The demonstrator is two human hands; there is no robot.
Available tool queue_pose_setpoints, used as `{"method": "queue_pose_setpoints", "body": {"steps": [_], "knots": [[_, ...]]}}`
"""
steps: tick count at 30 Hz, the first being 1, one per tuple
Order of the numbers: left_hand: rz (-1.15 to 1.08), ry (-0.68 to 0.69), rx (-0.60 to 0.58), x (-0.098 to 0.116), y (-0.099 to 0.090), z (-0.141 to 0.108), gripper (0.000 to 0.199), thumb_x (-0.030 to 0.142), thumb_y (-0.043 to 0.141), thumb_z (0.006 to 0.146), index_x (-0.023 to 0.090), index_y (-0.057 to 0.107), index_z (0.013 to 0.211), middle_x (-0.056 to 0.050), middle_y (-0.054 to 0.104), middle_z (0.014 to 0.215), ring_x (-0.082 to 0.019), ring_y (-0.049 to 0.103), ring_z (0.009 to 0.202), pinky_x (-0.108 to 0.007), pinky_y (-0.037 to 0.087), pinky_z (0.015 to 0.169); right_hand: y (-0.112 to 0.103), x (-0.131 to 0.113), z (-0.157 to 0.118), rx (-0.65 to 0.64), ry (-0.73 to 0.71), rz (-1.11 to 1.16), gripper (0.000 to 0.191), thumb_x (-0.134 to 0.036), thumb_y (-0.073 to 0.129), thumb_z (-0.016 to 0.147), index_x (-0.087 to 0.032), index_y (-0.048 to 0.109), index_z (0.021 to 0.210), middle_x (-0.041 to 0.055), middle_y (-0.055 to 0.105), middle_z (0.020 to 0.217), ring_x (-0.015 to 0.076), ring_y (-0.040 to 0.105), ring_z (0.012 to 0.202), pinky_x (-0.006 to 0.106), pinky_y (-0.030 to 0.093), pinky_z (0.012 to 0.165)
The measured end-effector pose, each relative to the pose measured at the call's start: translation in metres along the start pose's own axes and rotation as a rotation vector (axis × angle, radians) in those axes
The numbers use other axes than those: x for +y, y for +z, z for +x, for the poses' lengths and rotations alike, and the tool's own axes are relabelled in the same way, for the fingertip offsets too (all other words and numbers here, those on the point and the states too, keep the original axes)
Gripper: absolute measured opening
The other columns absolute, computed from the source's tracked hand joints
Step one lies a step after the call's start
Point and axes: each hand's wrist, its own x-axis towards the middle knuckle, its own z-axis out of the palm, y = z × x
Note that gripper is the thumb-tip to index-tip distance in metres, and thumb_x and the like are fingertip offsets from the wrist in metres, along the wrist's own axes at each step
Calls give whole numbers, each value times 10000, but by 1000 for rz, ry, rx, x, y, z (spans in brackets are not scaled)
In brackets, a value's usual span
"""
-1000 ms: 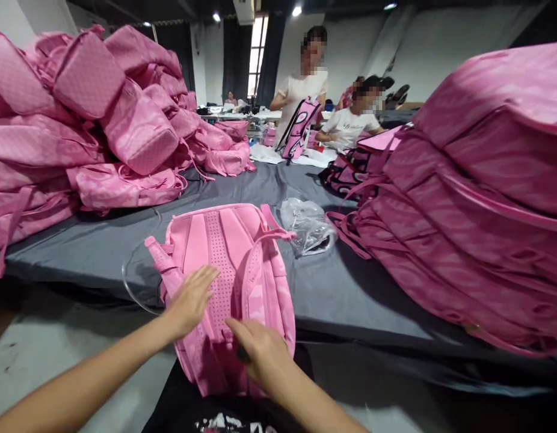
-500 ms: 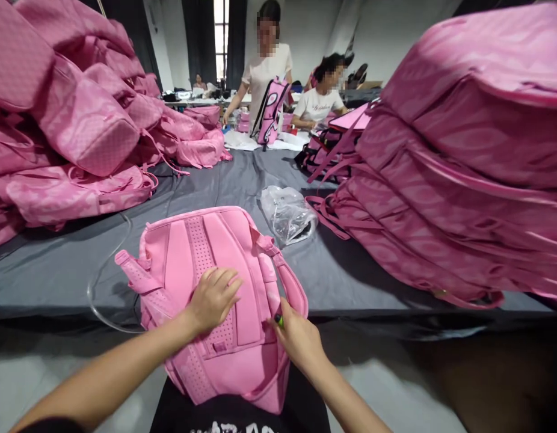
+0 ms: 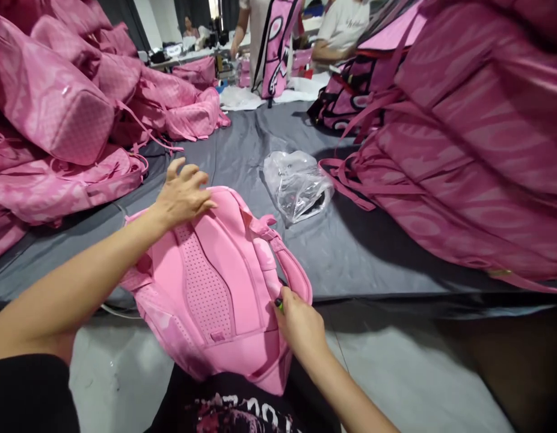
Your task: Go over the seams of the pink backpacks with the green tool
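Note:
A pink backpack point(image 3: 246, 282) leans on the table edge and my lap, its padded back panel with a dotted centre strip facing me. Over its top edge lies my left hand point(image 3: 183, 193), palm down, fingers bent and apart, gripping nothing that I can see. My right hand point(image 3: 301, 322) is closed at the bag's right side, beside the loose shoulder strap point(image 3: 291, 270). From its fist pokes the end of a small black-and-green tool point(image 3: 279, 304); the rest is hidden by the fingers.
A clear plastic bag point(image 3: 299, 187) lies on the grey-covered table point(image 3: 350, 258) beyond the backpack. Piles of pink backpacks rise at left point(image 3: 57, 102) and right point(image 3: 477, 150). Across the table, two people in light shirts are near a pink-and-black bag point(image 3: 278, 48).
My left hand has moved from the middle of the back panel up to the bag's top edge. The view has tipped downward. My right hand stays at the bag's right side.

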Motion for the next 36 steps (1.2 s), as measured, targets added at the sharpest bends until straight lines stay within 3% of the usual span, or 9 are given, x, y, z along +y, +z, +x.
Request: {"method": "queue_pose_setpoints", "body": {"steps": [4, 8, 10, 12, 14, 16, 19, 23, 36], "knots": [[70, 51, 59, 12, 3, -8, 466, 521, 379, 994, 140, 636, 917, -69, 561, 1274, -237, 441, 1238, -576, 182, 1149, -24, 20, -2, -106, -5, 297, 213, -330, 514, 948, -175, 615, 1053, 96, 724, 981, 261, 703, 905, 314, 482, 708], [-62, 259, -51, 64, 18, -8, 408, 560, 531, 917, 171, 637, 861, -63, 642, 901, -224, 571, 910, -457, 381, 1026, -72, 27, -10, -155, -106, 972, 618, -700, 467, 881, -180, 627, 1174, 119, 719, 1071, 245, 701, 930, 327, 544, 747], [-116, 216, -97, 77, 19, -5, 386, 552, 626, 859, 168, 641, 823, -47, 622, 796, -231, 571, 843, -452, 396, 994, -87, 17, -8, -261, -180, 1160, 802, -836, 346, 838, -160, 664, 1132, 88, 722, 791, 205, 693, 697, 295, 529, 604], [-146, 150, -116, 80, 16, -3, 361, 521, 711, 799, 164, 652, 808, -50, 628, 796, -247, 576, 857, -457, 393, 992, -90, 0, 2, -352, -207, 1306, 907, -882, 235, 817, -150, 687, 1104, 10, 594, 501, 136, 540, 405, 245, 408, 421], [-170, 110, -122, 80, 14, -5, 308, 453, 745, 783, 158, 666, 823, -56, 636, 816, -251, 579, 870, -449, 399, 988, -82, -16, 15, -281, -214, 1494, 882, -885, 288, 804, -170, 674, 1146, 8, 628, 528, 116, 509, 374, 235, 396, 406], [-202, 82, -102, 81, 13, -11, 264, 402, 736, 800, 153, 677, 865, -61, 649, 860, -249, 585, 894, -461, 390, 1019, -70, -28, 27, -68, -228, 1622, 697, -789, 537, 797, -213, 656, 1172, 55, 748, 820, 152, 664, 594, 278, 529, 579], [-279, 33, -33, 89, 15, -22, 288, 420, 737, 803, 155, 675, 898, -64, 672, 982, -255, 593, 995, -510, 307, 1132, -50, -36, 33, 265, -171, 1484, 398, -477, 815, 727, -225, 680, 1004, 46, 744, 955, 187, 703, 816, 312, 556, 745], [-346, 38, 63, 99, 22, -30, 181, 346, 677, 872, 168, 662, 900, -49, 682, 1096, -232, 571, 1151, -509, 227, 1208, -31, -42, 29, 569, -83, 1165, 220, -387, 749, 787, -201, 632, 794, -3, 646, 670, 139, 595, 558, 270, 477, 532], [-253, 83, 247, 105, 46, -35, 104, 243, 579, 930, 192, 633, 857, -34, 681, 1054, -201, 564, 1141, -441, 309, 1187, -15, -51, 39, 628, -172, 1031, 114, -297, 670, 869, -190, 667, 906, 13, 682, 786, 131, 636, 616, 271, 533, 569]]}}
